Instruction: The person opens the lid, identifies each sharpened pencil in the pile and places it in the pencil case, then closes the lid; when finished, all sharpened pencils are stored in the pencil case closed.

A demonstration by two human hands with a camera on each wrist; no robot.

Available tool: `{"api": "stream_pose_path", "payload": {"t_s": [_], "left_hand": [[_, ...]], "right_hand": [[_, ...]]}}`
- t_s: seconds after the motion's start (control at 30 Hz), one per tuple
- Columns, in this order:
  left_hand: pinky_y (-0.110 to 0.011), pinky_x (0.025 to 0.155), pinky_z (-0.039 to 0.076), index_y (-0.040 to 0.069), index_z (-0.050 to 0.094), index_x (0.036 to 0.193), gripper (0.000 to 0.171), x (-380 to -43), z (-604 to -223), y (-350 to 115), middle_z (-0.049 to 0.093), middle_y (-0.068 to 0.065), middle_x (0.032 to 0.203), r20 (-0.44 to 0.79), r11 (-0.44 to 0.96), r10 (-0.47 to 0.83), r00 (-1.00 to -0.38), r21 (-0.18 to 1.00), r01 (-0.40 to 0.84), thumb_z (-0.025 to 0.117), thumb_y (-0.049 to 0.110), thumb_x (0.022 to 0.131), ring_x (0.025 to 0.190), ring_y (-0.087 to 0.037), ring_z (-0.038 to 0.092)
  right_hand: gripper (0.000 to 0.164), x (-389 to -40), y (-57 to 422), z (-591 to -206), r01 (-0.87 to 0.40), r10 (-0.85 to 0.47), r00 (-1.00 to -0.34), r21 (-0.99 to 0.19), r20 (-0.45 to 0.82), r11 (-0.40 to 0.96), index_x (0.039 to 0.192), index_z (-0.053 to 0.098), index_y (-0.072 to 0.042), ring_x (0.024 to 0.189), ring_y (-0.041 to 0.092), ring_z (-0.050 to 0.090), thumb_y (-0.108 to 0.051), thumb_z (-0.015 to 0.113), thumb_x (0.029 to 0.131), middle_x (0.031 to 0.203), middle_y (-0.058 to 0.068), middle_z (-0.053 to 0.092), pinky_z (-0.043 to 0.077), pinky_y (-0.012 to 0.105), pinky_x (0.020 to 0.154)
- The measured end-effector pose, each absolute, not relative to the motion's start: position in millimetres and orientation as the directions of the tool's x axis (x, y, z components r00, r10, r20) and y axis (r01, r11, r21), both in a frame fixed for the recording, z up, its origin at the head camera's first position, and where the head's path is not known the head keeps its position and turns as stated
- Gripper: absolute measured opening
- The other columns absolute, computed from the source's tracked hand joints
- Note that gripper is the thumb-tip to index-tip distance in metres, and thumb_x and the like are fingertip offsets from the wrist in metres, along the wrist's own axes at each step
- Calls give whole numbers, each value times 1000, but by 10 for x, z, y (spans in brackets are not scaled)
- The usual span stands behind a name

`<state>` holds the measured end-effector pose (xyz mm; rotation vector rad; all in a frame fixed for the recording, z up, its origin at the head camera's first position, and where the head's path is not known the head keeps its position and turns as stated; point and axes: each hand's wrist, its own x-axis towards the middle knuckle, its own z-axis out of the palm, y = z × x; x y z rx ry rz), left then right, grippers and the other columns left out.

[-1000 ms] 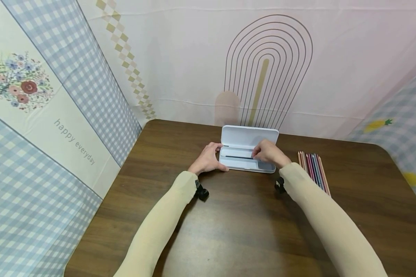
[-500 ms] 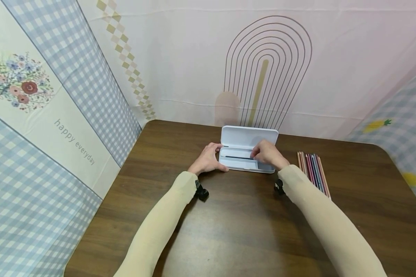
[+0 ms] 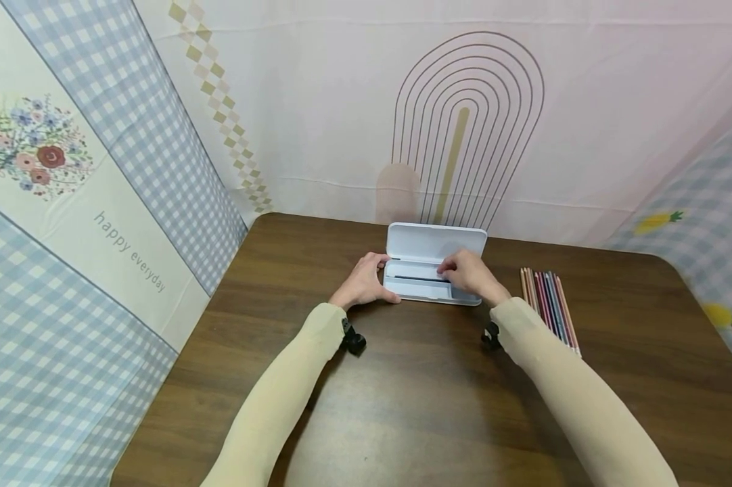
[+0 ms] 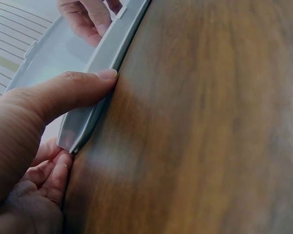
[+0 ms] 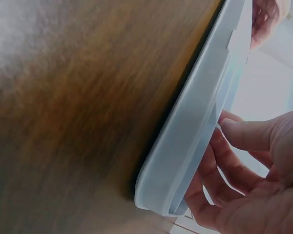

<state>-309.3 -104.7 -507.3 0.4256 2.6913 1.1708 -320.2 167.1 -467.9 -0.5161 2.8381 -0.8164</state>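
A white pencil case (image 3: 417, 290) lies on the table with its lid (image 3: 436, 242) raised at the back. My left hand (image 3: 364, 281) grips its left end, thumb (image 4: 83, 92) against the front wall and other fingers round the end. Reaching into the right part of the case, my right hand (image 3: 468, 272) has bent fingers, with thumb and forefinger close together at the inner edge. A thin dark line, like a pencil (image 3: 419, 278), runs along the case towards that hand. Whether the right fingertips pinch it I cannot tell.
Several colored pencils (image 3: 549, 308) lie side by side right of the case, partly behind the right sleeve. The brown wooden table (image 3: 415, 406) meets a printed cloth (image 3: 317, 122) at its back edge. A checked cloth (image 3: 37, 325) hangs on the left.
My right hand has shifted slightly left inside the case. The left hand keeps its grip on the left end, and the colored pencils stay in place.
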Motion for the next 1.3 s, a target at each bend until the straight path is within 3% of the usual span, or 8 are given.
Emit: {"api": "stream_pose_path", "payload": {"t_s": [0.13,0.4,0.67,0.87,1.03,1.3], "left_hand": [[-45,127,44,6,52,158,98,-3095,-5083,-1047,52,-16,157,-42,643,327,-944,742,190,101,25,75,147,-32,48],[-45,127,44,6,51,158,99,-3084,-5082,-1050,52,-16,157,-50,644,321,-946,743,179,101,25,75,147,-32,48],[-46,126,44,6,51,158,99,-3090,-5095,-1043,53,-16,155,-51,646,318,-947,743,177,101,25,75,146,-32,48],[-46,126,44,6,52,157,98,-3075,-5094,-1045,53,-16,154,-48,640,310,-949,749,171,101,24,74,146,-32,49],[-46,126,44,6,51,158,99,-3072,-5094,-1044,53,-15,155,-53,640,312,-949,750,169,101,24,74,147,-32,48],[-46,126,44,5,52,157,99,-3074,-5092,-1029,53,-16,155,-47,639,312,-949,750,173,102,24,73,146,-32,49]], "right_hand": [[22,-3148,1682,-4681,-311,-349,-937,-528,29,790,114,81,6,98,33,71,-4,64,103,110,25,80,60,50,89],[24,-2960,1777,-4650,-295,-293,-951,-570,98,767,119,79,4,93,30,71,-10,69,102,104,20,79,56,38,83],[29,-2743,1888,-4559,-254,-203,-967,-580,152,774,126,75,7,110,42,70,-10,69,103,118,27,76,58,58,99],[26,-2620,2035,-4525,-247,-151,-965,-557,213,793,122,76,6,97,37,70,-9,69,102,109,25,76,56,47,87],[25,-2502,2229,-4506,-224,-103,-965,-553,242,802,120,77,5,98,38,71,-10,70,101,108,25,77,53,42,84],[29,-2371,2585,-4506,-128,-27,-982,-549,189,826,124,74,8,88,31,67,-12,69,103,104,23,76,48,32,76]]}}
